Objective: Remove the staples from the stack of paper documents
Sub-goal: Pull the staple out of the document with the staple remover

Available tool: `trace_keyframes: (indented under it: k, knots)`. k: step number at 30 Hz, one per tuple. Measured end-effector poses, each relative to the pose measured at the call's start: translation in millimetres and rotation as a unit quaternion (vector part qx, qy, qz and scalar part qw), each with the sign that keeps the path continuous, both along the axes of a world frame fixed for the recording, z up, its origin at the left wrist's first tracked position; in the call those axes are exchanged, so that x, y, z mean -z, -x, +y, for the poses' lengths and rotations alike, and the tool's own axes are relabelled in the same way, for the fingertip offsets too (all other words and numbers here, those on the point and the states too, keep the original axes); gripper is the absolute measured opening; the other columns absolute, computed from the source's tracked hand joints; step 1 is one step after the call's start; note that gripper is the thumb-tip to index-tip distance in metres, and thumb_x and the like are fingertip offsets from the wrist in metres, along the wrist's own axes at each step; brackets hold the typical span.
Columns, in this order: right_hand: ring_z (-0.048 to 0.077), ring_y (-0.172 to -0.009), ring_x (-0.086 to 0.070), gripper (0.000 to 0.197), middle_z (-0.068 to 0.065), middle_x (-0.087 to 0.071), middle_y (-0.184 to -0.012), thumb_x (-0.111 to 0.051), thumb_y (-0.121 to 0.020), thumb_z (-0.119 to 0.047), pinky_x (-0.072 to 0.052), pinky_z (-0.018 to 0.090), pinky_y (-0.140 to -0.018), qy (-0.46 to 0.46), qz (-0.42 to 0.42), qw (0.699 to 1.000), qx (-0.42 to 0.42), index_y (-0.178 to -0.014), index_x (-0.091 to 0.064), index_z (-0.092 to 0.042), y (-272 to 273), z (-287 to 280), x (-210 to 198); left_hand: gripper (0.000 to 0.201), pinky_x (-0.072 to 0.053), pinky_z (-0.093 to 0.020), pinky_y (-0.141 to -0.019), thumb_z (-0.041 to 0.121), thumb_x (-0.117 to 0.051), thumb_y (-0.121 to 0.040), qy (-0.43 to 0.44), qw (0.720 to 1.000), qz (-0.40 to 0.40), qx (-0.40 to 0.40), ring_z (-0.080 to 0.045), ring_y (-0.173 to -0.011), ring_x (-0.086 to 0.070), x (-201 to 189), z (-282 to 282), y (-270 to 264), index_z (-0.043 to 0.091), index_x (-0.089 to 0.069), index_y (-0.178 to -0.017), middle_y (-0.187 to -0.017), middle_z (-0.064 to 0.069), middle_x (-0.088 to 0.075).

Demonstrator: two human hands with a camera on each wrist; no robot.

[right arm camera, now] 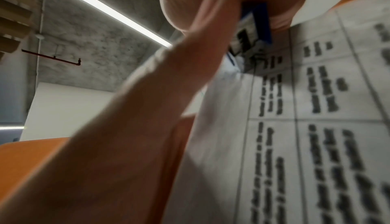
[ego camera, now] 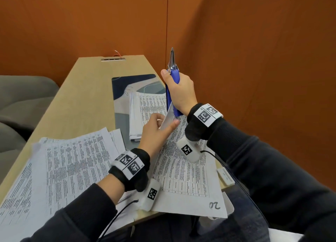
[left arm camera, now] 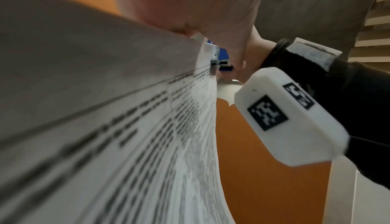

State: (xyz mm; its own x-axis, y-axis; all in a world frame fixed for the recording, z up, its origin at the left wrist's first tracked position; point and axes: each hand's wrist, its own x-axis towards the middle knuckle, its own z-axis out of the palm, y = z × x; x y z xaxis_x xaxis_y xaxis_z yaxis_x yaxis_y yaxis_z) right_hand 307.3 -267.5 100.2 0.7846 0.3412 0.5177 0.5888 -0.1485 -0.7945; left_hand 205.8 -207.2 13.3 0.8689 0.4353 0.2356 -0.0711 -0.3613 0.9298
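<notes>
I see the stapled document (ego camera: 183,170), white sheets printed with dense tables, lying at the near edge of the worktop (ego camera: 85,89), its far corner lifted. My left hand (ego camera: 154,130) pinches that raised corner between thumb and fingers (ego camera: 171,124), the rest of the fingers curled loosely. Just above the corner, my right hand (ego camera: 181,90) wraps tightly round the blue staple remover (ego camera: 172,81), thumb pressed near its metal head, which points up and away from the document. In the wrist views the tool's lower end sits right against the corner; I cannot tell whether it touches a staple. Left of the document lies a loose pile of printed sheets (ego camera: 60,169); beyond it, a neater stack (ego camera: 145,110) rests on a dark patterned mat (ego camera: 123,85).
</notes>
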Motion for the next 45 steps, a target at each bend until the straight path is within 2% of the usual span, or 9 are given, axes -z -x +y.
trace_keyframes:
  k: [2, 6, 19, 22, 25, 32, 37, 40, 45]
  knots:
    - [0.009, -0.050, -0.040, 0.042, -0.006, -0.044, -0.054, -0.052, -0.099, -0.038, -0.034, 0.015, -0.051, -0.001, 0.003, 1.000, -0.008, -0.068, -0.048, -0.010, 1.0, 1.9, 3.6, 0.047, -0.034, -0.009, -0.066, 0.046, -0.068, -0.081, 0.010, 1.000, -0.003, 0.014, 0.008, -0.084, -0.048, -3.6, -0.4, -3.6, 0.024, -0.049, -0.118, -0.093, 0.021, -0.050]
    - [0.005, -0.048, -0.039, 0.042, -0.008, -0.044, -0.053, -0.053, -0.098, -0.039, -0.034, 0.014, -0.050, 0.002, 0.003, 1.000, -0.017, -0.066, -0.047, -0.014, 4.2, 5.9, 6.1, 0.030, -0.039, -0.012, -0.058, 0.039, -0.069, -0.082, -0.004, 0.998, -0.052, 0.023, -0.006, -0.068, -0.051, -6.0, 1.4, -12.3, 0.013, -0.059, -0.090, -0.076, 0.007, -0.058]
    - [0.000, -0.040, -0.042, 0.043, -0.006, -0.043, -0.055, -0.062, -0.094, -0.037, -0.033, 0.009, -0.045, 0.058, 0.055, 0.995, -0.051, -0.060, -0.041, -0.021, 1.8, 6.5, 30.9, 0.008, -0.041, -0.008, -0.057, 0.013, -0.067, -0.085, 0.073, 0.994, -0.086, 0.010, 0.006, -0.059, -0.053, -1.6, 5.5, -18.1, 0.012, -0.060, -0.088, -0.072, 0.006, -0.060]
    - [-0.001, -0.042, -0.043, 0.041, -0.007, -0.045, -0.056, -0.061, -0.094, -0.037, -0.034, 0.009, -0.047, 0.037, 0.056, 0.997, -0.026, -0.062, -0.043, -0.021, -4.9, 7.2, 30.8, 0.030, -0.047, -0.015, -0.078, 0.024, -0.066, -0.088, 0.032, 0.995, 0.011, 0.089, 0.007, -0.084, -0.057, 0.2, 18.0, -19.2, 0.020, -0.052, -0.115, -0.098, 0.012, -0.061]
    - [0.006, -0.056, -0.051, 0.034, -0.006, -0.054, -0.064, -0.059, -0.095, -0.043, -0.044, 0.021, -0.062, -0.015, 0.112, 0.994, 0.010, -0.069, -0.050, -0.022, -20.9, 3.8, 27.8, 0.043, -0.052, -0.039, -0.092, 0.014, -0.064, -0.086, -0.027, 0.974, 0.173, 0.142, -0.016, -0.100, -0.063, 11.8, 41.1, -19.2, 0.016, -0.046, -0.125, -0.115, 0.000, -0.063]
    - [0.010, -0.065, -0.055, 0.020, -0.005, -0.055, -0.074, -0.056, -0.096, -0.040, -0.051, 0.026, -0.067, -0.259, 0.179, 0.944, 0.099, -0.085, -0.053, -0.024, -47.6, -10.8, 12.9, 0.013, -0.052, -0.032, -0.063, 0.004, -0.055, -0.089, -0.005, 0.995, 0.102, 0.000, -0.023, -0.073, -0.061, -20.8, 94.6, -54.3, 0.016, -0.059, -0.086, -0.083, -0.008, -0.062]
    - [0.007, -0.070, -0.056, 0.015, -0.006, -0.055, -0.081, -0.054, -0.097, -0.042, -0.048, 0.021, -0.064, -0.315, 0.243, 0.910, 0.117, -0.090, -0.051, -0.029, -57.5, -19.3, 12.2, 0.031, -0.051, -0.035, -0.086, -0.007, -0.053, -0.088, 0.058, 0.994, 0.080, -0.050, -0.025, -0.097, -0.063, -44.3, 133.7, -98.0, 0.005, -0.062, -0.115, -0.105, -0.007, -0.064]
    - [0.009, -0.067, -0.051, 0.022, -0.004, -0.049, -0.077, -0.055, -0.096, -0.045, -0.045, 0.021, -0.060, -0.295, 0.298, 0.902, 0.108, -0.086, -0.048, -0.026, -54.2, -16.8, 19.6, 0.025, -0.052, -0.038, -0.087, -0.002, -0.057, -0.087, 0.033, 0.989, 0.125, -0.068, -0.028, -0.100, -0.063, -33.5, 145.4, -110.0, 0.011, -0.062, -0.108, -0.108, -0.010, -0.066]
    - [0.015, -0.077, -0.060, 0.031, 0.000, -0.060, -0.088, -0.060, -0.090, -0.052, -0.052, 0.030, -0.076, -0.206, 0.379, 0.901, 0.037, -0.098, -0.053, -0.023, -38.4, 11.3, 47.8, 0.057, -0.044, -0.043, -0.101, 0.010, -0.062, -0.089, 0.070, 0.970, 0.208, -0.104, -0.036, -0.121, -0.051, -4.6, 171.9, -79.7, 0.000, -0.037, -0.140, -0.135, -0.021, -0.049]
